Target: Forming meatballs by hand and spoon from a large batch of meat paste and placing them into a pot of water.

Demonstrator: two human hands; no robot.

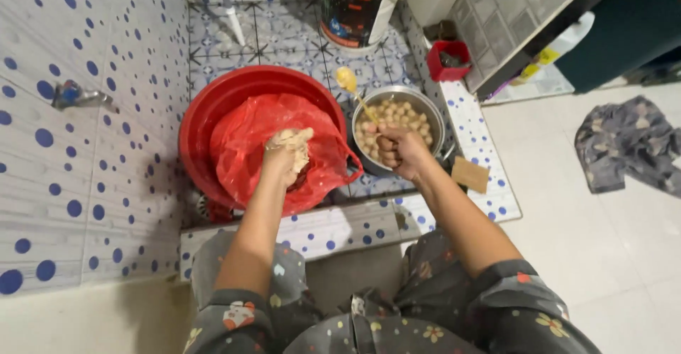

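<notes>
Blue-dotted white tiles cover the wall (pixel 85 148) on the left, where a metal tap (pixel 74 96) sticks out. Next to it, on the patterned tile floor (pixel 284 42) of the wash corner, sits a big red plastic basin (pixel 213 106) holding a crumpled red plastic bag (pixel 248 145). Over the bag, the left hand (pixel 286 157) is closed around a lump of pale dough (pixel 292 141), the fingers clamped tight with paste squeezing out at the top.

Just right of the basin, touching its rim, stands a round metal pot (pixel 433 116) filled with many small pale balls (pixel 401 116). The right hand (pixel 399 150) hovers over the pot's near edge, its fingers curled together around the handle of a spoon (pixel 355 93), whose bowl carries a bit of yellowish paste and points toward the far wall.

Behind the pot stands 1 white bucket (pixel 358 6) with a dark label, and a small red container (pixel 448 59) sits by the glass-block wall. On the low dotted ledge at the right edge of the wash corner lies a brown card piece (pixel 470 174). Well apart, on the plain floor to the right, lies a grey patterned cloth (pixel 628 145).
</notes>
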